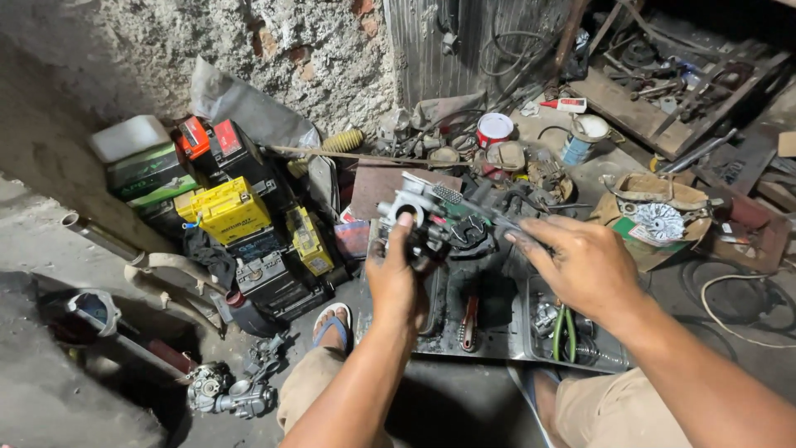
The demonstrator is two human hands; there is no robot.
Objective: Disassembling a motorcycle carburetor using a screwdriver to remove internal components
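My left hand (393, 280) grips a grey metal carburetor (423, 217), held up over a metal tray, thumb resting on its round opening. My right hand (580, 261) holds a thin tool (489, 216) with a textured head, its tip laid against the carburetor's top. Both hands are smeared with black grease. Below them a shallow steel tray (489, 348) holds a red-handled tool (468, 322), green tubing (565, 332) and small engine parts.
Several old batteries, yellow (228, 209) and black, are stacked at the left against a rough wall. Two more carburetors (228, 392) lie on the floor lower left. Paint cans (495, 129), wires, a fan part (659, 220) and scrap metal crowd the back and right. My sandalled foot (333, 325) rests beside the tray.
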